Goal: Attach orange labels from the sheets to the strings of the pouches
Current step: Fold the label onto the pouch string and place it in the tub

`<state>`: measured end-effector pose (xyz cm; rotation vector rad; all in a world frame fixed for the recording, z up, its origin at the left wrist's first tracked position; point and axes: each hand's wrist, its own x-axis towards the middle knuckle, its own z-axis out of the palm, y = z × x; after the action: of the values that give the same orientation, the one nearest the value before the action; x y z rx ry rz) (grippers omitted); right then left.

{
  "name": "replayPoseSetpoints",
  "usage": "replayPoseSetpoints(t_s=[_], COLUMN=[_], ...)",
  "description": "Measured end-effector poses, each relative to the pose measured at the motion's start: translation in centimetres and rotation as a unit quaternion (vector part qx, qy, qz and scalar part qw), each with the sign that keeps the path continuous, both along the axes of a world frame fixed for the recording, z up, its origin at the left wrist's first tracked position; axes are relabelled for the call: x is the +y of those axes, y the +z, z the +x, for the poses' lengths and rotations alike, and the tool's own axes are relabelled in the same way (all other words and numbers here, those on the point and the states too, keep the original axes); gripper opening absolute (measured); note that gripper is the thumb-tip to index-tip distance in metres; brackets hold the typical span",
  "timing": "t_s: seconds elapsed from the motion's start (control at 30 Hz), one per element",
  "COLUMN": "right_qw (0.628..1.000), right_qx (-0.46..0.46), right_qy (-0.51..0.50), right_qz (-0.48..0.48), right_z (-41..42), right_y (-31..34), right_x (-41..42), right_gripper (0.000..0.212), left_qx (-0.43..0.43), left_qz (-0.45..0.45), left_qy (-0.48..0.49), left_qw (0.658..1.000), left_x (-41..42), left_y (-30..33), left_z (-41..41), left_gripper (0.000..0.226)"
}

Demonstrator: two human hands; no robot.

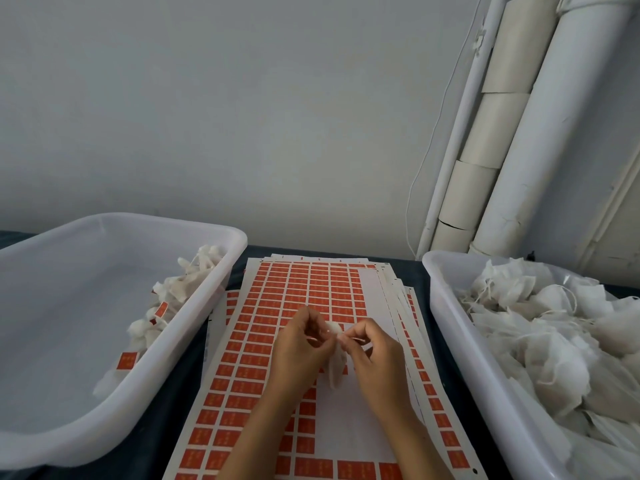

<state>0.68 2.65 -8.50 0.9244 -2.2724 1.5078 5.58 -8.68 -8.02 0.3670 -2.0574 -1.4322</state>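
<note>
light: soft, even, dimmish | shadows: faint | focus: slightly soft | edges: wide-angle bending

Left tub (194, 308) and right tub (446, 327) wall in the label sheets (304, 289); passage stays open above them.
</note>
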Motion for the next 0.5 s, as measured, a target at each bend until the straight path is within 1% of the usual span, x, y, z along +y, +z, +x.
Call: replayPoseSetpoints(t_s=[0.13,0.27,0.33,0.4,0.5], right_qw=[1.0,0.995,0.995,0.995,0.997], right_qx=[0.014,0.073,0.069,0.053,0.017], right_qy=[-0.012,-0.057,-0.068,-0.069,-0.037], right_qz=[-0.013,-0.02,-0.027,-0.038,-0.062], right_z=[0.16,-0.04,-0.05,-0.09,0.01], right_y=[0.14,0.37,0.44,0.39,0.52], right_x=[0.0,0.2,0.22,0.14,-0.03], right_gripper=[0.011,0.016,0.018,0.02,0.02], left_qx=[0.015,0.022,0.024,0.029,0.034], left_qz=[-0.044,-0.064,-0.078,-0.073,-0.062], left_qy=[-0.049,-0.097,-0.108,-0.111,-0.104], left_qw=[0.998,0.993,0.991,0.991,0.992], left_x=[0.27,0.46,0.53,0.5,0.42], left_y=[0.21,0.26,0.34,0.45,0.5], left_z=[0.13,0.35,0.46,0.5,0.51], left_gripper=[0.03,0.027,0.025,0.025,0.024])
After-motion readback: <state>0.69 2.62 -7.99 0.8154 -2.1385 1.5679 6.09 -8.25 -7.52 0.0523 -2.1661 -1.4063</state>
